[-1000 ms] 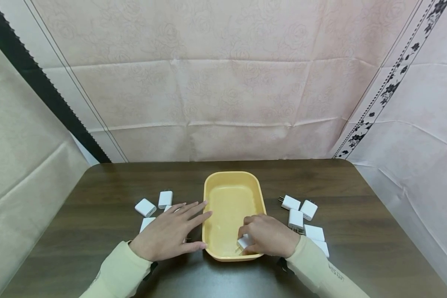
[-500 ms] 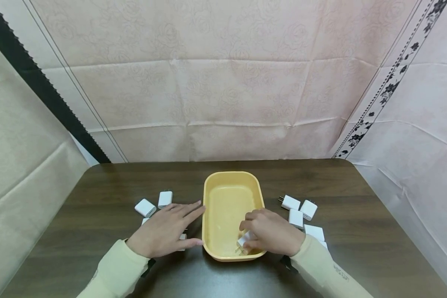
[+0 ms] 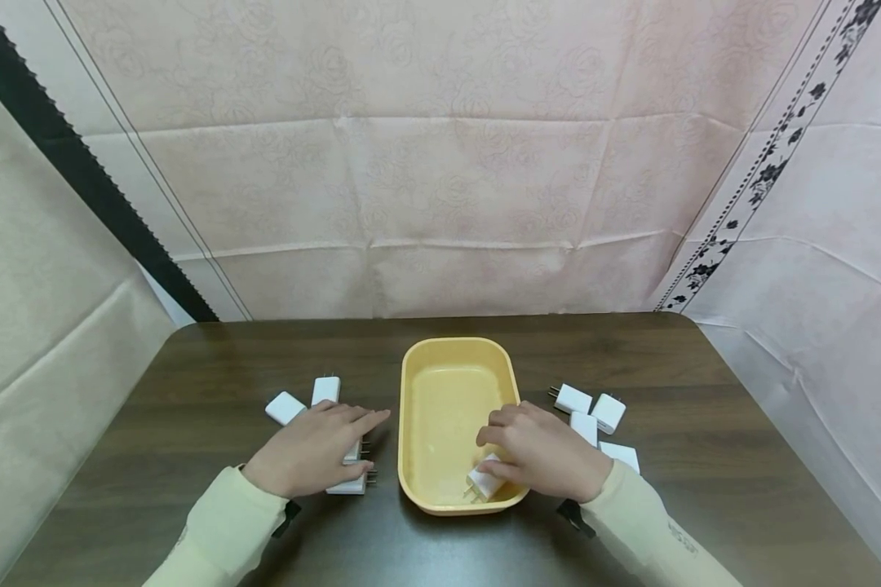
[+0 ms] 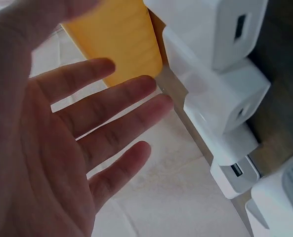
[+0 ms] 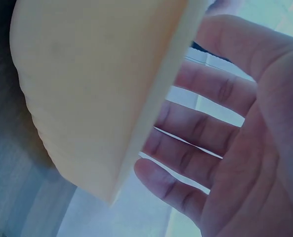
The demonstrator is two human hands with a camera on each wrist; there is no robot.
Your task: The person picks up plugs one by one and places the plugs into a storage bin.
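By judgement, step in hand: letting go of one small white plastic charger with rounded edges and metal prongs, resting slanted in the near right corner of the pale yellow rectangular plastic tray with rounded corners. Right hand over that corner, fingers loosely extended and not curled round the charger; thumb over or against its top, contact not possible to tell.

To do it well, keep the wrist low until sure of a flat and steady rest; then lift thumb and fingers straight up, without catching the rim or pulling the charger along. Perhaps better also to turn the charger parallel to the near wall first, to save room.

Left hand with fingers spread and gripping nothing, above a group of white block-shaped plastic chargers, partly hidden beneath it. At the other side of the tray, on the dark brown wood-look table, more white plastic chargers in a loose cluster.

Only in the left wrist view: a dark rectangular slot in the end of a charger, and the bare palm. In the right wrist view: the outer wall of the tray, hiding the charger inside; for the prongs, look to the head view.
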